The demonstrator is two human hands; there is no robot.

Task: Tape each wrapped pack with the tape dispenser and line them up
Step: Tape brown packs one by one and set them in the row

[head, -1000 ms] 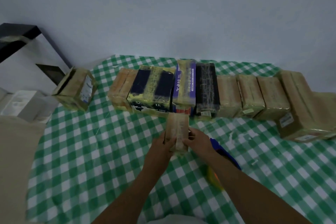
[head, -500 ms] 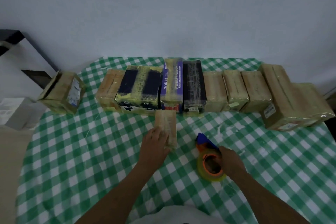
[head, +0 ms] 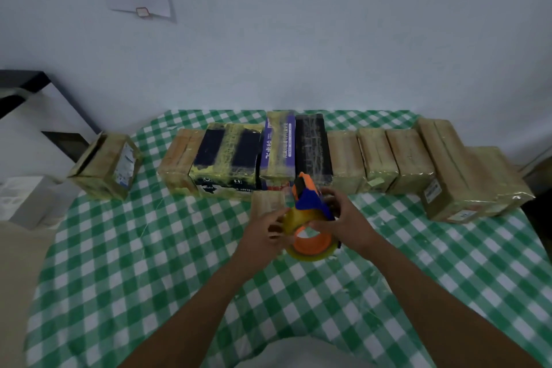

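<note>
A blue and orange tape dispenser [head: 309,218] with a yellowish tape roll is lifted above the table's middle. My right hand [head: 343,221] grips its blue body from the right. My left hand [head: 265,231] has its fingers curled at the roll's left edge, pinching there. Just behind my left hand a small tan wrapped pack [head: 265,202] lies on the green checked cloth [head: 149,248]. A row of several taped packs [head: 343,158] runs along the far side, tan, dark and purple ones side by side.
One taped box [head: 104,166] sits apart at the table's left corner. A white box [head: 27,197] lies off the table to the left, under a black frame. A larger tan box [head: 457,170] ends the row at the right edge. A wall stands close behind.
My left hand let go of the small pack and came to the tape roll. My right hand lifted the dispenser off the cloth and raised it toward the pack.
</note>
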